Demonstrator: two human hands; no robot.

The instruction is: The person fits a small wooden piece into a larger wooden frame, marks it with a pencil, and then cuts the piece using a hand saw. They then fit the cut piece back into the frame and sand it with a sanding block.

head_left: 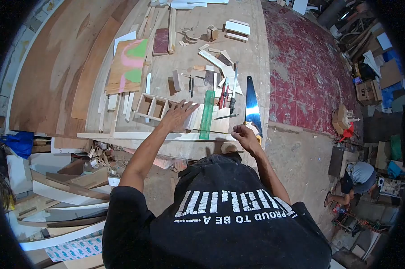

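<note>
My left hand (179, 115) rests with spread fingers on the right end of a wooden box with compartments (156, 107). My right hand (246, 136) is at the bench's front edge, its fingers curled; whether something small is between them is too small to tell. Between the hands a green ruler (206, 115) lies across a pale wooden board (220, 123). A dark pencil (226, 116) lies on that board. Just beyond my right hand is a handsaw (252, 101), blade pointing away.
The workbench (166, 67) also bears a painted panel (128, 66), wood offcuts, red-handled pliers (224, 95) and a white-topped block (237, 28). Curved boards (68, 193) are stacked at lower left. Another person (361, 175) crouches at far right.
</note>
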